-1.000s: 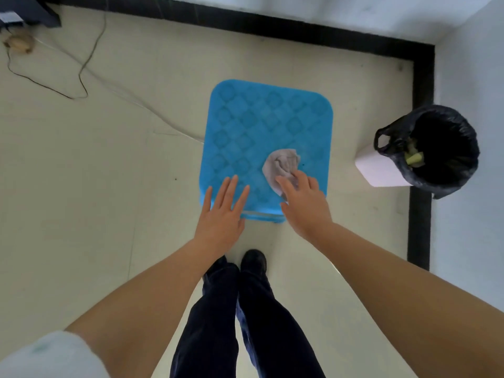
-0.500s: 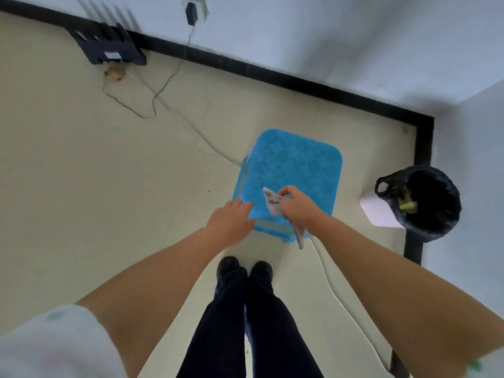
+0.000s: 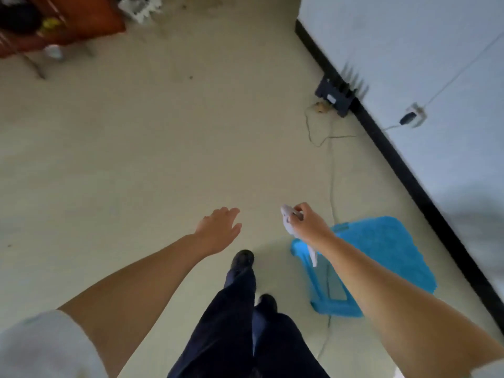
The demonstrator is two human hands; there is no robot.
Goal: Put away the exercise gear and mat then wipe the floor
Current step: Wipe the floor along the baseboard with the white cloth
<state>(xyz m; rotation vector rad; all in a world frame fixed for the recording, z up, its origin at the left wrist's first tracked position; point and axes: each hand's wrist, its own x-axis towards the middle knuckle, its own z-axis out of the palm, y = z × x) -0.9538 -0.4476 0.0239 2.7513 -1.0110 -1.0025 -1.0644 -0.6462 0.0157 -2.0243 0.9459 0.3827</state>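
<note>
My right hand [image 3: 306, 223] grips a pale grey cloth [image 3: 288, 217], whose loose end hangs down below the wrist. The hand is held in the air over the cream floor [image 3: 163, 159], just left of a blue plastic stool [image 3: 381, 257]. My left hand [image 3: 219, 227] is stretched forward with its fingers spread and holds nothing. Both hands are above the floor and touch nothing but the cloth. No mat or exercise gear is in view.
A black router [image 3: 336, 95] sits by the black skirting [image 3: 409, 173] at the right wall, with thin cables [image 3: 331, 170] trailing across the floor past the stool. A red-brown table [image 3: 62, 20] stands at the far left. My dark-trousered legs and shoes [image 3: 242, 261] are below.
I have turned left, away from the stool. My right hand lifted the cloth off the stool top and carries it. My left hand left the stool's edge and opened in the air.
</note>
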